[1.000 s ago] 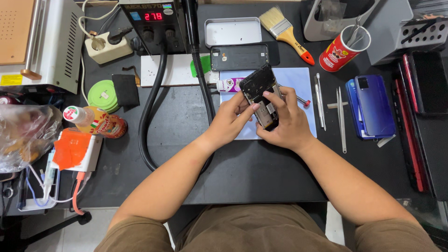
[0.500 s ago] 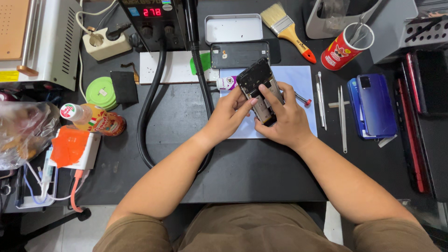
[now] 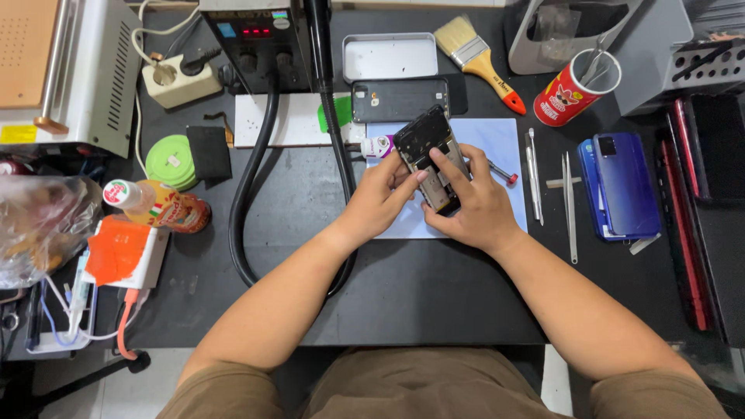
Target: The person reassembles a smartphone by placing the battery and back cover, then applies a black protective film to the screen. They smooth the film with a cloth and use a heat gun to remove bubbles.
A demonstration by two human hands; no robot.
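Opened black phone (image 3: 429, 159) in left hand (image 3: 380, 198) and right hand (image 3: 469, 206), above pale mat (image 3: 497, 140).

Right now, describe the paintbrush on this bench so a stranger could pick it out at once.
Start at the black workbench and go to its far edge, just right of the shallow metal tin. The paintbrush lies flat there, slanting toward the red cup. Its pale bristles, yellow handle and orange-red tip set it apart from the slim metal tools nearer the blue phone.

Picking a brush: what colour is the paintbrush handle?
Yellow with an orange-red tip on the paintbrush; head view.
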